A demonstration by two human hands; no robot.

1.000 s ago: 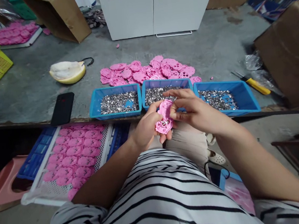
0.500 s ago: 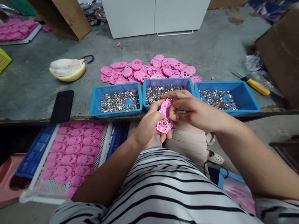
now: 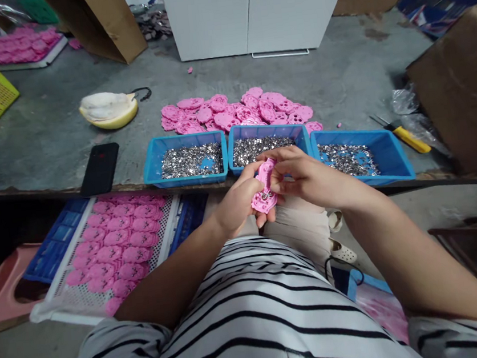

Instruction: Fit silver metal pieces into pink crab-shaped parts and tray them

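Observation:
My left hand (image 3: 237,202) is closed around a pink plastic piece (image 3: 266,201), an oval with a scalloped outline, held in front of the middle blue bin. Small shiny metal bits sit on its lower part. My right hand (image 3: 302,174) bends over the right side of the piece, thumb and fingers pinched together at its surface. Whatever is between those fingertips is hidden. Three blue bins stand along the table edge: a left bin (image 3: 146,169), a middle bin (image 3: 267,129) partly covered by my fingers, and a right bin (image 3: 390,153). All contain small silvery metal parts.
Behind the bins lies a heap of pink pieces (image 3: 222,112). A black phone (image 3: 99,169) and a fruit half (image 3: 109,110) are to the left. Below, a white perforated tray (image 3: 65,267) bears rows of pink pieces. A yellow-handled tool (image 3: 410,139) lies at right.
The pink piece has shifted very slightly to the right and tilted a little in my hands. Both hands keep nearly the same grip and place.

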